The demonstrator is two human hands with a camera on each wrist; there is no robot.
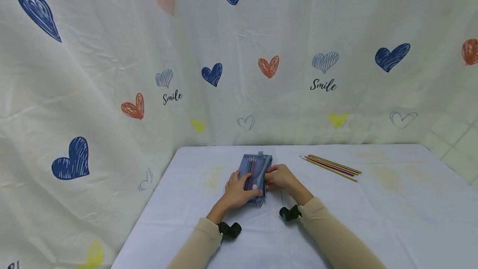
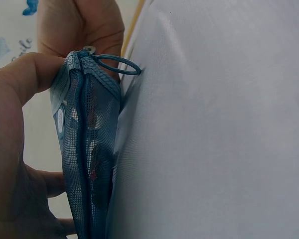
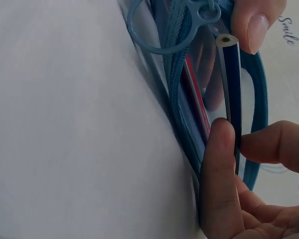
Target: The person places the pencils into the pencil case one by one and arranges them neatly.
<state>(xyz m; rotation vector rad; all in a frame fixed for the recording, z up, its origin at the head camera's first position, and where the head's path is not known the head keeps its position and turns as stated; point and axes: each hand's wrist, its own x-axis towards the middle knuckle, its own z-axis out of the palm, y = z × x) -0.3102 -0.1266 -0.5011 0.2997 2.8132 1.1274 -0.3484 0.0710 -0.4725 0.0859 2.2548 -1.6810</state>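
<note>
A blue mesh pencil case (image 1: 244, 164) lies on the table, its zip side toward my right hand. My left hand (image 1: 237, 190) holds it from above, fingers on its upper face and thumb by the edge of the opening. At that opening my right hand (image 1: 281, 177) pinches a dark blue pencil (image 3: 232, 79) between thumb and finger. The pencil's flat, unsharpened end shows, with much of its length inside the case. A red pencil (image 3: 195, 94) lies deeper in the case. From the zip hangs a ring pull (image 2: 120, 64).
Several loose pencils (image 1: 330, 167), yellow, red and dark, lie together to the right of the case. A white cloth covers the table (image 1: 373, 219). Behind it hangs a pale curtain (image 1: 291, 107) printed with hearts.
</note>
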